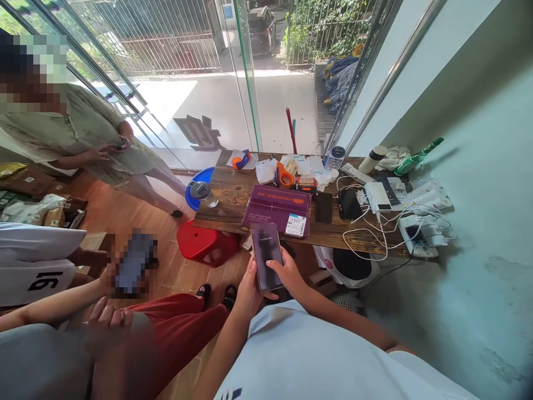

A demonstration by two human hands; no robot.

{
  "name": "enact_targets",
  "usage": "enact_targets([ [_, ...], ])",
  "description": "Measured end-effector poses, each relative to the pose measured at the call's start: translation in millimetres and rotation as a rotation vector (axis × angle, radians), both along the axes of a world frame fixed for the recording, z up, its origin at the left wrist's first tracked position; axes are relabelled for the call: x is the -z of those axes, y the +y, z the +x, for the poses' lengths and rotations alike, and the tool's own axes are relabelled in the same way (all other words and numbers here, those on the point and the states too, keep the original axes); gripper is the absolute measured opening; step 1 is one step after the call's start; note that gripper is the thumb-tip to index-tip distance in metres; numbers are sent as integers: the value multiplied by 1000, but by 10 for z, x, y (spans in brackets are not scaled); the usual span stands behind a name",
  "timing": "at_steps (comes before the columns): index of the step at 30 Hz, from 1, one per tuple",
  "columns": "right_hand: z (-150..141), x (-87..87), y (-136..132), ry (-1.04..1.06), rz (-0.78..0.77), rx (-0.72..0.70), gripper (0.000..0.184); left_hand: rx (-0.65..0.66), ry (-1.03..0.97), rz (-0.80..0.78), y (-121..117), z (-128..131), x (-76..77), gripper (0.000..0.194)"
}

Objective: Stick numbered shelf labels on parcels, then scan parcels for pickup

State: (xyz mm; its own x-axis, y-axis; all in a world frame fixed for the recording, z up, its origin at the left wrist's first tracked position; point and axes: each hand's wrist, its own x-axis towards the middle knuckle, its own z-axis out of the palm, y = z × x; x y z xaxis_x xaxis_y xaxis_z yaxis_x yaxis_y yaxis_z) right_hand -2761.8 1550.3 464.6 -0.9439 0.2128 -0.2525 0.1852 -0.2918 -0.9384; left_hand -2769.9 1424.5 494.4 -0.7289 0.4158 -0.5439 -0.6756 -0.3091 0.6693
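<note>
A smartphone with a dark screen is held upright between my two hands, in front of my body. My left hand is closed around its left side and lower back. On the right edge, my right hand grips it too, with the thumb resting on the screen. The fingers behind the phone are mostly hidden. Just beyond its top edge lies a purple cardboard box with a white label, on the dark wooden table.
A black phone, tape dispenser, white cables and power strip lie on the table. A clear jar stands at its left end, near a red stool. Other people sit and stand to the left.
</note>
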Motion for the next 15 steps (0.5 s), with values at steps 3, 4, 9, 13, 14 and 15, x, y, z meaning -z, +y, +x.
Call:
enact_targets([
  [3,-2,-10,-37,-4,49,-11,43,16,8,11,-24,-4,-17,75],
  [4,-6,-8,-44,2,65,-19,45,20,11,13,-32,-5,-25,75],
  [9,-35,-11,-14,93,3,-107,34,-4,-9,15,-82,-16,-68,70],
  [13,-39,-71,92,127,-40,-290,59,-19,5,16,-116,-28,-87,68],
  [14,-34,-86,116,137,-52,-348,69,-23,6,15,-122,-31,-88,68],
  [15,-27,-96,132,147,-67,-401,74,-27,4,17,-127,-34,-89,67],
])
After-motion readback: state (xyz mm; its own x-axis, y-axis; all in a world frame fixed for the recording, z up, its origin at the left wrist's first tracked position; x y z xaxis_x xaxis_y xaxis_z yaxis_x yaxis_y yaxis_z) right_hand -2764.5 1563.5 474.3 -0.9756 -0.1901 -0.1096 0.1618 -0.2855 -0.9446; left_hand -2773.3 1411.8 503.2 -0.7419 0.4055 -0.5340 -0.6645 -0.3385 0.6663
